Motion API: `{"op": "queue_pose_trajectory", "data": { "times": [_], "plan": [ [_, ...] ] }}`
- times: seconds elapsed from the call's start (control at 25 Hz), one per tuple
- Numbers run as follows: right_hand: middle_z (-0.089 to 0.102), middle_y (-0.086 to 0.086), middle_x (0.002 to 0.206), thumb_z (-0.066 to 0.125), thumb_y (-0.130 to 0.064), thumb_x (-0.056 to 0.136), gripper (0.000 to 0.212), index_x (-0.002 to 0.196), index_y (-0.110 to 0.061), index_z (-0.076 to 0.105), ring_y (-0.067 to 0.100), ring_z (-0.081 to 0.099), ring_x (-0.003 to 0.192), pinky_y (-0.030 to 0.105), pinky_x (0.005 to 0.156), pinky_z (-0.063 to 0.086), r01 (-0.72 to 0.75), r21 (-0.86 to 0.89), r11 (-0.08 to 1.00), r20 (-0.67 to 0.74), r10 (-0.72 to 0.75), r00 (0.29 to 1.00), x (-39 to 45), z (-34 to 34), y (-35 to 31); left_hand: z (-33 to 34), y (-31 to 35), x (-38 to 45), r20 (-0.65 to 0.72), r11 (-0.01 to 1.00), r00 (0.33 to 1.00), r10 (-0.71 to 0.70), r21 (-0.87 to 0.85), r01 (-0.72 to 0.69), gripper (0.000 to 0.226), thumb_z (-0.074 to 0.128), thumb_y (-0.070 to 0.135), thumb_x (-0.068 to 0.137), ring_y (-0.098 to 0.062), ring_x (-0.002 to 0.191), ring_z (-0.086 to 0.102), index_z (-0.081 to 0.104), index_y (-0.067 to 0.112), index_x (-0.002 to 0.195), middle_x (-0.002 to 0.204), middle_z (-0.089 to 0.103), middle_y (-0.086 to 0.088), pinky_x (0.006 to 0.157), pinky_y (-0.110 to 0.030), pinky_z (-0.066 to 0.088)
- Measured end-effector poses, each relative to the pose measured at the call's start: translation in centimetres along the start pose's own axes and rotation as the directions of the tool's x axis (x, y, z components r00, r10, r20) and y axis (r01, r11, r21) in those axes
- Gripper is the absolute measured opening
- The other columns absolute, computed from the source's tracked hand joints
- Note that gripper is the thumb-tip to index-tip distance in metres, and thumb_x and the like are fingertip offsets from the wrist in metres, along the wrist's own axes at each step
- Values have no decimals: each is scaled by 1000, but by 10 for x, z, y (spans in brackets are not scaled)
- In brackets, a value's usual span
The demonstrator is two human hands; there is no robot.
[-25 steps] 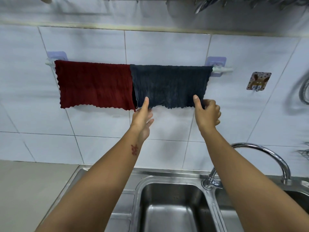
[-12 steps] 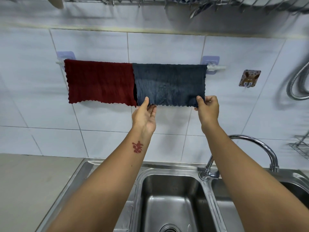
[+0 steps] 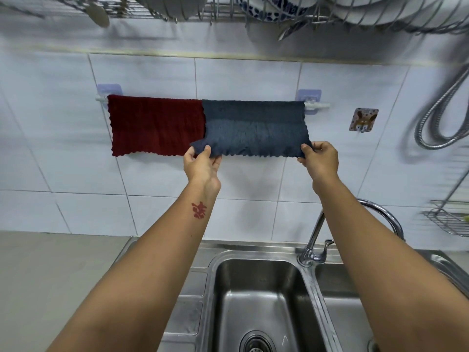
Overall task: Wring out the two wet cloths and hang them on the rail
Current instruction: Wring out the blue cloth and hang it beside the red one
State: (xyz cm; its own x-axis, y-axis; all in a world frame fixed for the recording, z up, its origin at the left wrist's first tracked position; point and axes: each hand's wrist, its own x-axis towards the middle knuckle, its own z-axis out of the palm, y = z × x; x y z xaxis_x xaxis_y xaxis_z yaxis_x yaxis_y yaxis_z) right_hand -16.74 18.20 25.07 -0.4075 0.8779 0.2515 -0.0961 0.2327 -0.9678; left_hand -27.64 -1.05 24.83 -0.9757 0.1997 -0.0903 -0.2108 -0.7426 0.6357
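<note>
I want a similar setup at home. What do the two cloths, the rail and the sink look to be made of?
The red cloth and blue cloth look like plush microfibre or terry: fuzzy matte pile, scalloped edges. The rail seems to be white plastic, smooth, on pale stick-on pads, though only its ends show. The sink looks like brushed stainless steel, grey with soft reflections.

arms: bare, no sleeves
left arm [image 3: 142, 270]: red mark [image 3: 199, 209] near the wrist
hands: no rings, no gloves
</note>
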Motion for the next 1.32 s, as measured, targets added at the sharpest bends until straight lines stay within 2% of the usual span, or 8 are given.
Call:
{"op": "queue_pose_trajectory", "data": {
  "times": [0.24,0.36,0.48,0.68,0.84,1.0,1.12,1.32],
  "plan": [
    [67,2,90,56,-19,93,9,96,-14,62,12,61,67,35,87,54,-24,-61,998,41,27,999,0,-1,1,-6,6,6,56,996,995,-81,39,79,7,54,5,96,-20,89,66,53,11,95,109,64,-11,99,-36,50],
    [65,3,94,56,-20,93,10,98,-13,60,10,60,66,33,82,53,-28,-73,997,35,31,999,1,1,4,-11,8,12,82,995,993,-88,42,85,10,53,-1,94,-21,87,66,55,8,99,101,65,-10,100,-38,50],
    [63,2,94,56,-21,93,9,98,-13,57,10,60,67,32,78,52,-27,-73,997,47,31,998,3,2,7,-15,13,18,98,993,993,-74,100,64,20,51,1,96,-25,99,66,56,6,115,110,65,-12,95,-35,51],
    [63,3,93,55,-22,93,10,98,-12,55,10,59,65,32,76,50,-26,-74,997,60,30,998,5,2,11,-18,15,23,67,961,997,25,273,-43,7,54,4,96,-28,97,67,52,10,92,111,62,-16,90,-35,55],
    [63,4,97,55,-22,94,11,97,-12,54,10,59,65,29,72,48,-27,-73,997,70,32,997,6,3,12,-25,14,31,48,921,992,116,368,-126,7,54,3,95,-25,86,69,48,6,97,104,62,-16,81,-29,58],
    [64,4,98,55,-23,94,12,97,-12,55,10,60,66,29,73,48,-21,-92,996,77,28,997,8,0,13,-32,17,38,103,841,979,176,501,-204,6,56,3,95,-18,80,68,54,6,99,98,63,-12,78,-24,57],
    [65,4,97,55,-25,94,13,96,-12,55,12,61,67,30,72,47,-11,-117,993,75,20,997,8,-1,15,-36,21,43,179,703,964,195,660,-265,16,56,5,95,-12,75,67,60,4,110,92,67,-7,73,-18,56],
    [69,4,92,56,-27,93,14,89,-14,55,23,63,81,36,77,49,39,-189,981,59,-28,998,8,-2,17,-40,29,51,198,608,955,220,738,-293,6,59,10,94,-12,65,64,60,6,97,86,66,-10,69,-21,55]
  ]
}}
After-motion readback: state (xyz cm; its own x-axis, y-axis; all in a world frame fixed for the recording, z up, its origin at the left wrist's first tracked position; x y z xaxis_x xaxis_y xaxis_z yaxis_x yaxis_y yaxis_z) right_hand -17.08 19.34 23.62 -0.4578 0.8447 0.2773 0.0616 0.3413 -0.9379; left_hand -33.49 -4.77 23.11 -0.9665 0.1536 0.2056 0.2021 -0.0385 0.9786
